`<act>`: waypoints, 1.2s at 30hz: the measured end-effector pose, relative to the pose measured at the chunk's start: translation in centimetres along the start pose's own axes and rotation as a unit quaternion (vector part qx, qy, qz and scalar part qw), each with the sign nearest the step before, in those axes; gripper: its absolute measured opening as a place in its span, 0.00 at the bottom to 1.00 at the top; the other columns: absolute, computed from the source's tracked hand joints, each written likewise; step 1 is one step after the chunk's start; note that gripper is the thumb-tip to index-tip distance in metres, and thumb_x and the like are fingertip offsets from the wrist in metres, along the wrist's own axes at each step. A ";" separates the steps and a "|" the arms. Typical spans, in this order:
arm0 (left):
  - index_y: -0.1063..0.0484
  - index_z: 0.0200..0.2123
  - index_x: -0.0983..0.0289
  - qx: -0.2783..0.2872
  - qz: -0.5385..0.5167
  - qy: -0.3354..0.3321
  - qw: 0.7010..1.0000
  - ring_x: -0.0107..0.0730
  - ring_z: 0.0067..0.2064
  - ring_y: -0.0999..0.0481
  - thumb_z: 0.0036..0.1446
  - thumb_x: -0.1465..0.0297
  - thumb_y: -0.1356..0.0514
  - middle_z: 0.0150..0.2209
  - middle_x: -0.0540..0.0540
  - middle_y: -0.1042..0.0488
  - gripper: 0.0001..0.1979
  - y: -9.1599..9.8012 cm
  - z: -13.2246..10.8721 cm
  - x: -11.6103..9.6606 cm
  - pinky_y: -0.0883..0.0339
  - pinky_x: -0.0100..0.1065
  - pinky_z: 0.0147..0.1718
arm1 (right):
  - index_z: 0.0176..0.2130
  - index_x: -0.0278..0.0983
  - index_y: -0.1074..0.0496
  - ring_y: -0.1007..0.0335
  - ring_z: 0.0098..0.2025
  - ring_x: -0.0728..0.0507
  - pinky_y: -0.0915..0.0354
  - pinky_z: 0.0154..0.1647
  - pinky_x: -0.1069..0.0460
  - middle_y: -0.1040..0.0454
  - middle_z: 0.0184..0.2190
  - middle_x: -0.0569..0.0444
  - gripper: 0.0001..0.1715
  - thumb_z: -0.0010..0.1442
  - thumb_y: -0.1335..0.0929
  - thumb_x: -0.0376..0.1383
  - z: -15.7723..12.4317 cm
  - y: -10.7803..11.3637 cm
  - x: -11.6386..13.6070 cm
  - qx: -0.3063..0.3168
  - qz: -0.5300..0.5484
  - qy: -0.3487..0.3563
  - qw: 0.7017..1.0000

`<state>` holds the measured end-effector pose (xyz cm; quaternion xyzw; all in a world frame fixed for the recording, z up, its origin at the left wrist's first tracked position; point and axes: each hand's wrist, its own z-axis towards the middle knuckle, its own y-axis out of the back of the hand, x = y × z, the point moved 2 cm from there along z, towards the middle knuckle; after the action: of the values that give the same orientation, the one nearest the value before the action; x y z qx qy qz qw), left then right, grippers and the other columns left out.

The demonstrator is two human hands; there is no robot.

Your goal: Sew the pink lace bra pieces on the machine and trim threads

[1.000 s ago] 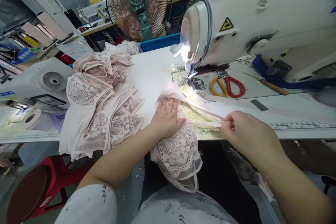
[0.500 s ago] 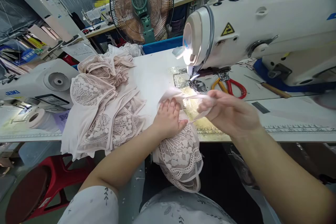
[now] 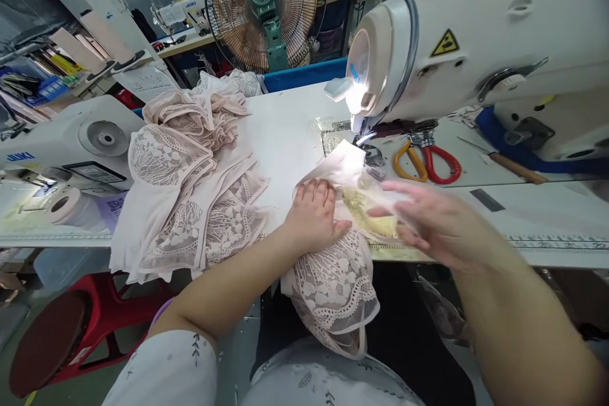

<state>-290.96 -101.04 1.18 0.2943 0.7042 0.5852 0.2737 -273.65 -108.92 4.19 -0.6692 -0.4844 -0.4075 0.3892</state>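
Lace bra (image 3: 333, 276), just one and pale pink, lies at the front edge of the white worktable (image 3: 280, 120); its patterned cup hangs over the edge toward the person's lap, and its plain cloth end reaches up near the needle. The left hand (image 3: 314, 216) rests flat on it, palm down, four fingers close together and the one thumb held away. The right hand (image 3: 423, 216) is blurred at the thin cloth on the other side, its fingers apart; from where I stand I cannot tell whether any of them are clamped on the cloth.

Between the two hands shows one yellowish patch (image 3: 361, 209) on the tabletop. Just beyond is one large white sewing machine (image 3: 476, 38), its light falling on the cloth. Beside it I count one pair of scissors (image 3: 427, 162) with two loop handles, one orange and one red, then one wooden-handled tool (image 3: 518, 167) and one dark grey strip (image 3: 487, 200).

To the left lies one heap of similar lace garments (image 3: 190, 190), too overlapped to count. Past it are a second sewing machine (image 3: 95, 139) and one white roll (image 3: 71, 209). One red stool (image 3: 92, 317) stands below, and one big fan (image 3: 276, 44) behind.
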 end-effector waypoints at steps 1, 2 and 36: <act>0.52 0.66 0.76 -0.013 0.005 -0.002 1.000 0.60 0.69 0.57 0.65 0.50 0.60 0.68 0.71 0.56 0.39 -0.1 -0.1 0.0 0.59 0.56 0.64 | 0.39 0.38 0.30 0.42 0.16 0.51 0.48 0.15 0.55 0.26 0.25 0.50 0.30 0.38 0.24 0.48 0.7 -0.4 -0.3 0.045 -0.033 -0.036 0.998; 0.50 0.66 0.75 -0.026 0.010 -0.003 1.000 0.60 0.68 0.55 0.64 0.50 0.59 0.68 0.71 0.53 0.39 -0.1 -0.1 0.0 0.58 0.56 0.64 | 0.33 0.35 0.29 0.41 0.16 0.51 0.48 0.14 0.56 0.27 0.22 0.50 0.28 0.37 0.23 0.49 1.3 -0.6 -0.5 0.061 -0.054 -0.045 0.996; 0.43 0.61 0.66 -0.028 -0.574 -0.061 0.816 0.24 0.30 0.26 0.54 0.82 0.50 0.58 0.67 0.34 0.30 1.0 4.9 0.8 0.29 0.34 0.34 | 0.42 0.38 0.25 0.24 0.31 0.42 0.26 0.35 0.46 0.21 0.29 0.51 0.20 0.53 0.32 0.46 3.2 0.0 -3.6 -0.160 -0.099 0.178 0.966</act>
<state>-287.77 -97.05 1.33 -0.1356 0.7103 0.3224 0.6108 -273.81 -107.20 -0.32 -0.5881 -0.3999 -0.6289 0.3142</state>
